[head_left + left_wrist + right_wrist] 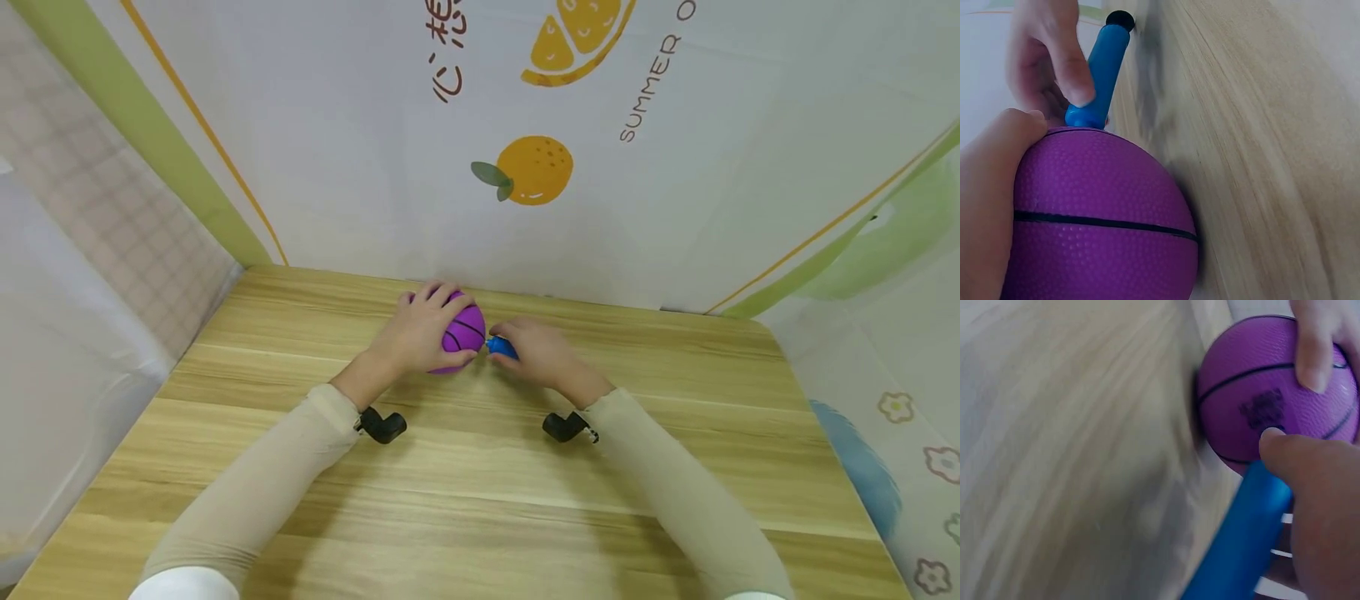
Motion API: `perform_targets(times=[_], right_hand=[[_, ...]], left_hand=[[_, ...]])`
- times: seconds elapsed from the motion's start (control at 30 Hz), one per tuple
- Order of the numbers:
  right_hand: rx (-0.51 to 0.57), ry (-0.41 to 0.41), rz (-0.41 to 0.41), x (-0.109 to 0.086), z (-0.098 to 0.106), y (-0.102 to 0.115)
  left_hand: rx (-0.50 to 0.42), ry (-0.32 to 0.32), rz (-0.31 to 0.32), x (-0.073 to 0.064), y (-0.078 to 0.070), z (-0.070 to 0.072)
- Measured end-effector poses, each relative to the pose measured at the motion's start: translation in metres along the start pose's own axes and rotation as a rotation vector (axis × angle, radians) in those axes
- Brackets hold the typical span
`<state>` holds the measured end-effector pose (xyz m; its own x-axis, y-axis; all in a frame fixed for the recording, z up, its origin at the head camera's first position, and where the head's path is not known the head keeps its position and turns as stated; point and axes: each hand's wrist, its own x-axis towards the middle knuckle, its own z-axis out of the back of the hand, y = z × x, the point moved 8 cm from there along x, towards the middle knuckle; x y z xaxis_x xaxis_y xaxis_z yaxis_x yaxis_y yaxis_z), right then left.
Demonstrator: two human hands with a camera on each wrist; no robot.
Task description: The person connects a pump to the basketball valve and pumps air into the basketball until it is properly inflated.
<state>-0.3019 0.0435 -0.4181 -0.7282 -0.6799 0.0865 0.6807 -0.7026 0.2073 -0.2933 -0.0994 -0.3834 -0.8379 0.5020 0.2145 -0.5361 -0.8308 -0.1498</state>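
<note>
A small purple basketball (467, 327) with black lines rests on the wooden table. My left hand (420, 333) grips it from the left, fingers spread over the top and thumb on the near side. To its right, my right hand (542, 354) holds a small blue hand pump (502, 347) between thumb and fingers. The pump's front end points at the ball's right side, where a dark printed patch shows in the right wrist view. A black cap ends the blue barrel (1107, 62) in the left wrist view. Whether the tip sits inside the ball cannot be made out.
The wood-grain table (465, 517) reaches back to a white cloth (360, 167) printed with oranges and lettering. More printed cloth hangs at the left and right. A black wrist-mounted piece (384, 427) juts from the left sleeve, and another (564, 427) from the right.
</note>
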Motion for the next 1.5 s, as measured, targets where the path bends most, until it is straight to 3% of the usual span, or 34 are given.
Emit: perform_targets(times=[0.23,0.47,0.7,1.5], right_hand=[[0.012,0.033,-0.019,0.006,-0.015,0.003],[0.013,-0.017,-0.041,0.002,-0.02,-0.005],[0.005,-0.059,-0.049,0.0,-0.022,-0.009],[-0.01,-0.038,-0.038,0.002,-0.019,-0.009]], left_hand=[[0.002,-0.011,0.002,0.001,0.0,-0.001],[0.023,-0.011,0.009,0.004,-0.004,-0.001],[0.031,-0.017,0.007,0.003,-0.005,0.0],[-0.012,-0.035,0.06,-0.002,0.002,0.002]])
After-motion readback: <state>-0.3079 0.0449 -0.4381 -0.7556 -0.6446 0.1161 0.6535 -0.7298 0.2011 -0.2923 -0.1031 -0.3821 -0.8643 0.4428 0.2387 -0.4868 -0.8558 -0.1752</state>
